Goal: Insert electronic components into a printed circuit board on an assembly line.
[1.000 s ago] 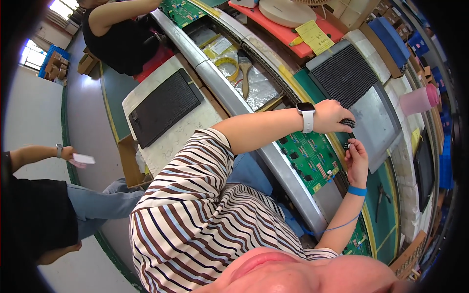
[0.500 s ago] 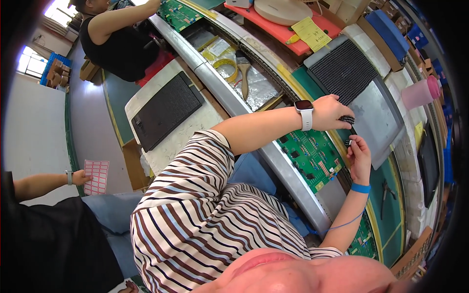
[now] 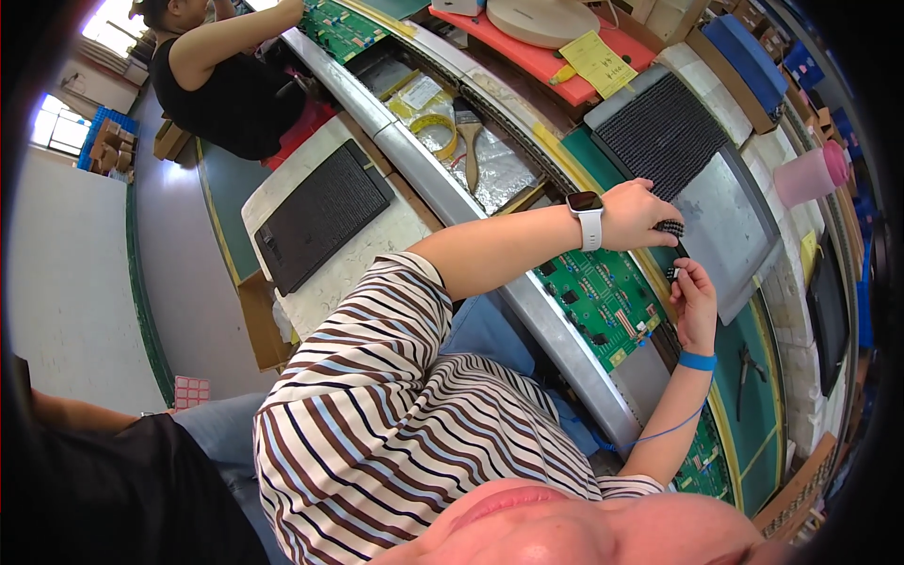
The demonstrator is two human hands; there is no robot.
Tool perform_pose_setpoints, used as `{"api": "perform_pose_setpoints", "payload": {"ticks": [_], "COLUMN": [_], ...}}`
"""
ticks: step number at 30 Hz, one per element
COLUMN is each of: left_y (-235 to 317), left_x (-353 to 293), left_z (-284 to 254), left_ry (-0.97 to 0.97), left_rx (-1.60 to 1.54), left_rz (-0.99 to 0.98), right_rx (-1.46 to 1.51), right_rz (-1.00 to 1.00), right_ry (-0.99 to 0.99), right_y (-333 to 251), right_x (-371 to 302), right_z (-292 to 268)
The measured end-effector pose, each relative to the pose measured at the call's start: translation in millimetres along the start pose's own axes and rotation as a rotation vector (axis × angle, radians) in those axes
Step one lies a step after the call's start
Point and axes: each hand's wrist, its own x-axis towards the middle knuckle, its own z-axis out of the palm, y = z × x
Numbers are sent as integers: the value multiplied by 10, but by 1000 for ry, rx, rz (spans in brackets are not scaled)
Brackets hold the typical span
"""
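My left hand (image 3: 633, 217), with a white-strapped watch on its wrist, is closed around a bunch of small black components (image 3: 670, 228). Just to its right and nearer to me, my right hand (image 3: 695, 294) pinches one small black component (image 3: 672, 274) with a pale part on it. A blue band with a cord circles my right wrist. Below my left forearm lies a green circuit board (image 3: 607, 306) fitted with many parts, on the rail line. Beyond my hands is a grey tray (image 3: 739, 217), partly covered with rows of black components (image 3: 656, 132).
A brush (image 3: 470, 141) and a yellow tape roll (image 3: 434, 137) lie between the rails. Pliers (image 3: 745, 381) rest on the green surface at right, below a pink cup (image 3: 810, 175). Another black component tray (image 3: 325, 215) is at left. Two other people (image 3: 226, 85) are nearby.
The person at lower left has shifted down, and the red-and-white label sheet they hold has dropped lower. My hands have barely moved.
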Motion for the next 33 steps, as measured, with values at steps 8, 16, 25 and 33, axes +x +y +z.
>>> {"api": "perform_pose_setpoints", "payload": {"ticks": [8,16,25,33], "left_y": [20,50,37,124], "left_x": [-24,25,61,37], "left_z": [-41,46,-92,-4], "left_ry": [2,28,-12,3], "left_rx": [18,37,-53,-185], "left_rz": [-10,-8,-213,-265], "right_rx": [4,-38,-243,-833], "right_rz": [-5,-13,-25,-339], "right_ry": [-9,55,-76,34], "right_y": [8,54,-31,31], "right_x": [2,-39,79,18], "right_z": [15,-43,0,135]}}
